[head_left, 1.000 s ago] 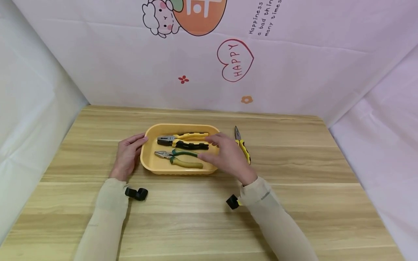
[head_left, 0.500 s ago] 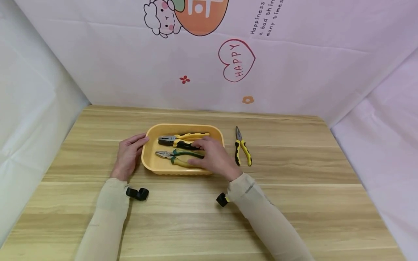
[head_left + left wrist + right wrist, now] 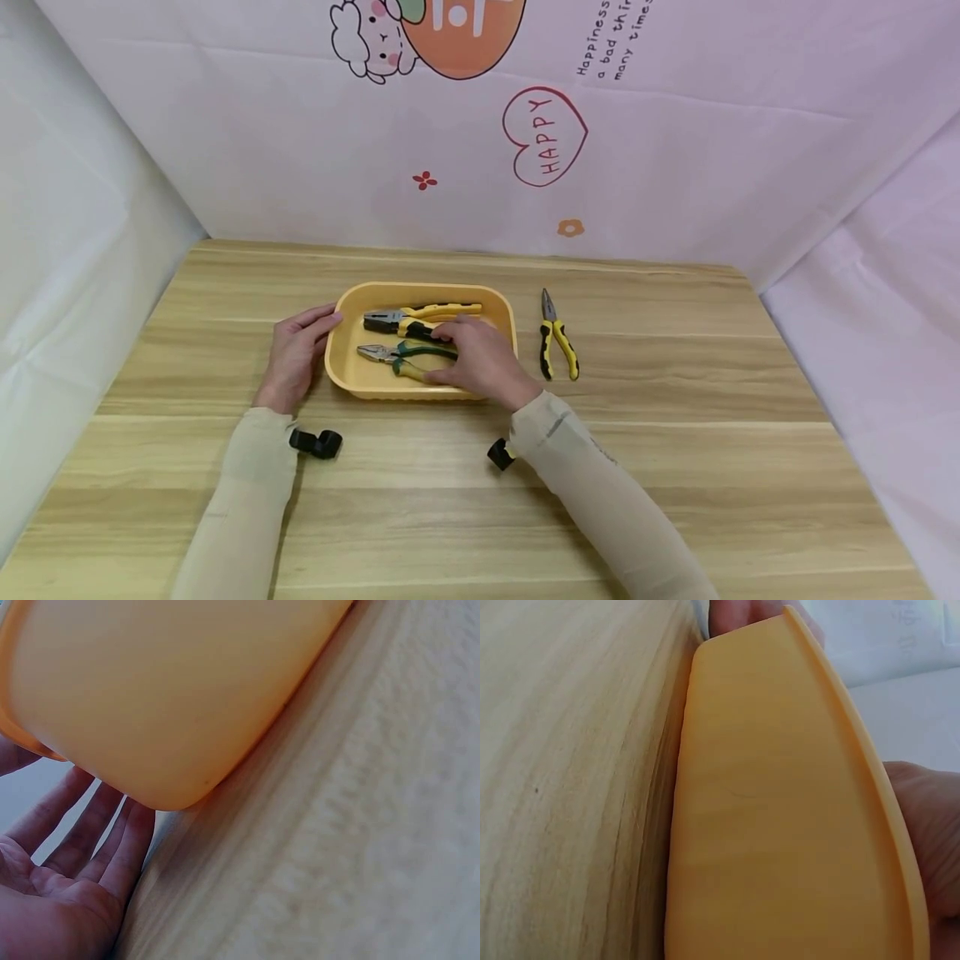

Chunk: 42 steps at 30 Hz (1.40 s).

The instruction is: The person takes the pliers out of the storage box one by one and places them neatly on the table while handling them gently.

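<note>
A yellow plastic tray (image 3: pixel 343 358) sits on the table. Its left end is held by my left hand (image 3: pixel 291 358), with the thumb at the rim and the fingers against the outer wall (image 3: pixel 150 712). Inside lie green-handled combination pliers (image 3: pixel 377 353) and, behind them, yellow-and-black pliers (image 3: pixel 450 310), perhaps two overlapping pairs. My right hand (image 3: pixel 483 358) reaches into the tray over the green pliers' handles, its thumb at the nearer handle and a fingertip by the black handle behind. Whether it grips is hidden; the right wrist view shows mostly the tray's outer wall (image 3: pixel 757 802).
Yellow-and-black needle-nose pliers (image 3: pixel 555 333) lie on the wooden table (image 3: pixel 675 367) right of the tray, handles spread. A white printed cloth (image 3: pixel 660 183) stands behind the table, with white sheets at both sides.
My right hand has moved left from the tray's right end, in over the pliers' handles, uncovering the needle-nose pliers. My left hand stays at the rim; the pliers lie in place.
</note>
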Available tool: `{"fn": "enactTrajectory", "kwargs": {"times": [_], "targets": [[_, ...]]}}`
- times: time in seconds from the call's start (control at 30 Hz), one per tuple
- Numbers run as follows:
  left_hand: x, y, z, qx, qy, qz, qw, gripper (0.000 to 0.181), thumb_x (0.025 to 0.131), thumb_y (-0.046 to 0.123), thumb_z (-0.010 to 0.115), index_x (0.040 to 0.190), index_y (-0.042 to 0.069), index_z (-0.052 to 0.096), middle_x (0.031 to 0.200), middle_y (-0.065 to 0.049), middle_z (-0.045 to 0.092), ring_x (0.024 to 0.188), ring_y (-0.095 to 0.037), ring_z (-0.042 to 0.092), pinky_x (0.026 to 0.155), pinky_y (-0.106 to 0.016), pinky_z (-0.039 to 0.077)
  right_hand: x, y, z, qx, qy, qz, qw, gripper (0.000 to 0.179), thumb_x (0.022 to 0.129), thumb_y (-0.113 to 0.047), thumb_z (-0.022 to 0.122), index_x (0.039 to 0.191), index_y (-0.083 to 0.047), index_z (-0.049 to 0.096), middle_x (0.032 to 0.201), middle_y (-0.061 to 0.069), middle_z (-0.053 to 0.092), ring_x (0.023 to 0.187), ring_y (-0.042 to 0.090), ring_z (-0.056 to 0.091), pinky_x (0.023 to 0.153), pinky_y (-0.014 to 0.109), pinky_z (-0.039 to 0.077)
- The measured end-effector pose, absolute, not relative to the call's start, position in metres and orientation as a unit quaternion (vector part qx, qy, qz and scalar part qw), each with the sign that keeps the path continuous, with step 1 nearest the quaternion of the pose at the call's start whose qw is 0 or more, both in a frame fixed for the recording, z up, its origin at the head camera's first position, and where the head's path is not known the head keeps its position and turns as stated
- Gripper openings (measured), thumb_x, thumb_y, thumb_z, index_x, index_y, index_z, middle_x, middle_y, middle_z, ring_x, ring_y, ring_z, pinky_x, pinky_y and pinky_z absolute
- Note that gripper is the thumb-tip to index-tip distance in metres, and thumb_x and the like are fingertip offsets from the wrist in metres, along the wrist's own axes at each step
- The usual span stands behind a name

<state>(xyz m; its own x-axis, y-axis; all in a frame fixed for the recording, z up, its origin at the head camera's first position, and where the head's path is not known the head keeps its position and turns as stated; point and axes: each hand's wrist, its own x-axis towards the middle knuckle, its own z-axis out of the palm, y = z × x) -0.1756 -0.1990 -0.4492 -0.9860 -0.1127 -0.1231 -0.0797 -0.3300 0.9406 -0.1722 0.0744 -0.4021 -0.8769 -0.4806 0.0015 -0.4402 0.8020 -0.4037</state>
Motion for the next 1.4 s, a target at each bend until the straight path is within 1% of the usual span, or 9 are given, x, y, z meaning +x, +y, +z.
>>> {"fn": "enactTrajectory", "kwargs": {"times": [0.13, 0.27, 0.47, 0.6, 0.73, 0.83, 1.0, 1.17, 1.4], "targets": [[-0.176, -0.2, -0.449, 0.08, -0.575, -0.814, 0.011, 0.02, 0.096, 0.007, 0.072, 0.114, 0.004, 0.076, 0.104, -0.001, 0.073, 0.091, -0.01, 0.073, 0.081, -0.021, 0.059, -0.172, 0.069, -0.4, -0.235, 0.955, -0.173, 0.056, 0.065, 0.078, -0.049, 0.088, 0.129, -0.012, 0.069, 0.121, 0.003, 0.069, 0.111, 0.021, 0.062, 0.103, 0.041, 0.046], [-0.176, -0.199, -0.449, 0.081, -0.577, -0.812, 0.01, 0.019, 0.096, 0.008, 0.071, 0.114, 0.004, 0.076, 0.103, 0.0, 0.074, 0.091, -0.01, 0.073, 0.08, -0.02, 0.059, -0.171, 0.062, -0.399, -0.222, 0.961, -0.15, 0.07, 0.07, 0.077, -0.05, 0.088, 0.132, -0.012, 0.068, 0.129, 0.005, 0.066, 0.117, 0.023, 0.061, 0.1, 0.044, 0.05], [-0.177, -0.198, -0.448, 0.086, -0.581, -0.81, 0.004, 0.035, 0.097, 0.008, 0.07, 0.129, -0.007, 0.066, 0.103, 0.001, 0.074, 0.092, -0.009, 0.073, 0.081, -0.021, 0.059, -0.17, 0.056, -0.401, -0.22, 0.961, -0.152, 0.072, 0.069, 0.075, -0.046, 0.091, 0.131, -0.012, 0.068, 0.124, 0.005, 0.067, 0.11, 0.022, 0.064, 0.09, 0.043, 0.054], [-0.176, -0.198, -0.446, 0.086, -0.582, -0.809, 0.005, 0.042, 0.097, 0.008, 0.07, 0.133, -0.012, 0.06, 0.102, 0.001, 0.074, 0.091, -0.009, 0.073, 0.08, -0.02, 0.059, -0.17, 0.056, -0.401, -0.221, 0.958, -0.166, 0.072, 0.065, 0.075, -0.042, 0.092, 0.129, -0.012, 0.07, 0.12, 0.003, 0.068, 0.107, 0.022, 0.065, 0.085, 0.042, 0.055], [-0.176, -0.198, -0.445, 0.084, -0.583, -0.808, 0.004, 0.045, 0.097, 0.008, 0.07, 0.134, -0.014, 0.057, 0.102, 0.002, 0.074, 0.092, -0.009, 0.073, 0.081, -0.02, 0.058, -0.17, 0.057, -0.402, -0.219, 0.957, -0.176, 0.075, 0.061, 0.075, -0.037, 0.093, 0.127, -0.013, 0.071, 0.117, 0.002, 0.069, 0.106, 0.022, 0.065, 0.085, 0.042, 0.055], [-0.175, -0.198, -0.445, 0.085, -0.582, -0.809, 0.004, 0.043, 0.097, 0.008, 0.07, 0.133, -0.012, 0.059, 0.102, 0.001, 0.074, 0.092, -0.01, 0.073, 0.082, -0.021, 0.058, -0.171, 0.057, -0.402, -0.214, 0.956, -0.185, 0.078, 0.059, 0.075, -0.034, 0.093, 0.126, -0.014, 0.072, 0.117, 0.001, 0.069, 0.107, 0.022, 0.065, 0.086, 0.042, 0.055], [-0.174, -0.199, -0.447, 0.082, -0.576, -0.813, 0.007, 0.03, 0.096, 0.008, 0.071, 0.124, -0.003, 0.07, 0.103, 0.0, 0.074, 0.092, -0.01, 0.073, 0.081, -0.021, 0.059, -0.172, 0.057, -0.403, -0.215, 0.955, -0.191, 0.081, 0.056, 0.074, -0.032, 0.094, 0.123, -0.015, 0.074, 0.114, 0.0, 0.069, 0.105, 0.021, 0.064, 0.086, 0.041, 0.055], [-0.175, -0.2, -0.449, 0.08, -0.57, -0.817, 0.01, 0.022, 0.096, 0.007, 0.071, 0.117, 0.002, 0.075, 0.103, -0.001, 0.074, 0.091, -0.01, 0.073, 0.079, -0.021, 0.059, -0.173, 0.059, -0.403, -0.226, 0.951, -0.192, 0.085, 0.055, 0.075, -0.031, 0.094, 0.123, -0.015, 0.074, 0.112, -0.001, 0.069, 0.102, 0.02, 0.065, 0.085, 0.04, 0.054], [-0.177, -0.2, -0.451, 0.078, -0.571, -0.817, 0.011, 0.027, 0.096, 0.007, 0.071, 0.122, -0.002, 0.072, 0.104, 0.0, 0.074, 0.093, -0.01, 0.073, 0.081, -0.021, 0.059, -0.175, 0.062, -0.403, -0.249, 0.947, -0.176, 0.102, 0.056, 0.077, -0.032, 0.092, 0.127, -0.017, 0.072, 0.117, -0.001, 0.067, 0.103, 0.019, 0.063, 0.084, 0.039, 0.055]]}}
